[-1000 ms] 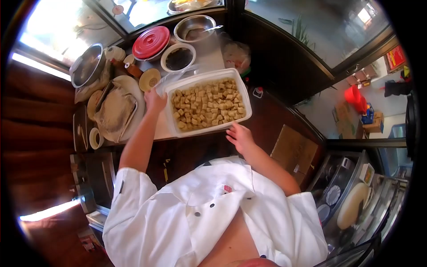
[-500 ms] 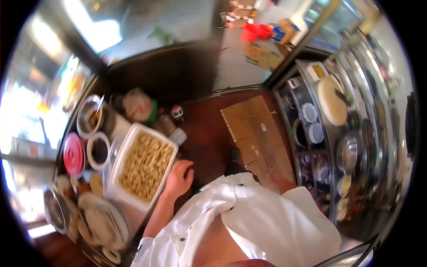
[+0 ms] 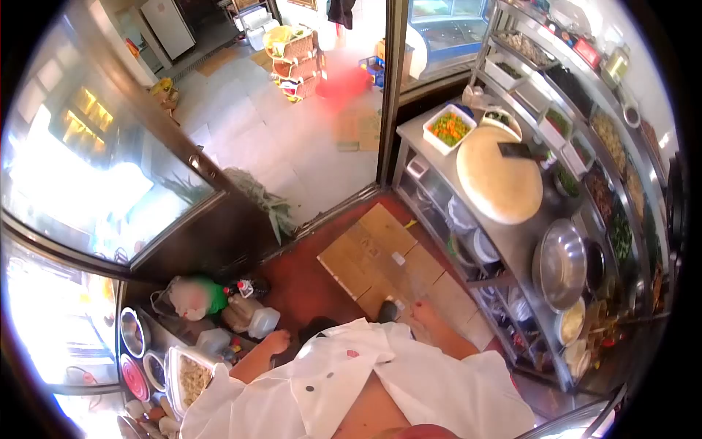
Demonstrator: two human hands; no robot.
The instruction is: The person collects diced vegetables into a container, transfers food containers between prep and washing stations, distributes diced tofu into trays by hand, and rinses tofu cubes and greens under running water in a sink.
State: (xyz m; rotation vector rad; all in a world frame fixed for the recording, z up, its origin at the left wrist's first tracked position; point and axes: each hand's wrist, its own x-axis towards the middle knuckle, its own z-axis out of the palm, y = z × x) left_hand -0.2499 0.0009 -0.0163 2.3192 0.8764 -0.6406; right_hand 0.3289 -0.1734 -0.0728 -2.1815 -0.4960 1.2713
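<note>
My left hand hangs low in front of my white jacket, fingers curled in, with nothing visible in it. It is nearest to a clear plastic container and the white tub of small pale pieces, apart from both. On the other side my right hand is held low over the flattened cardboard on the floor. Its fingers are too small and unclear to read, and I see no object in it.
A steel counter along the right bears a round cutting board with a cleaver, a metal bowl and a tub of chopped vegetables. Shelves of food trays rise behind. Ahead is a doorway beside a glass partition.
My view has turned toward the right-hand counter and the doorway. My left hand has come away from the white tub's edge, and the tub now sits lower left. My right hand shows more clearly.
</note>
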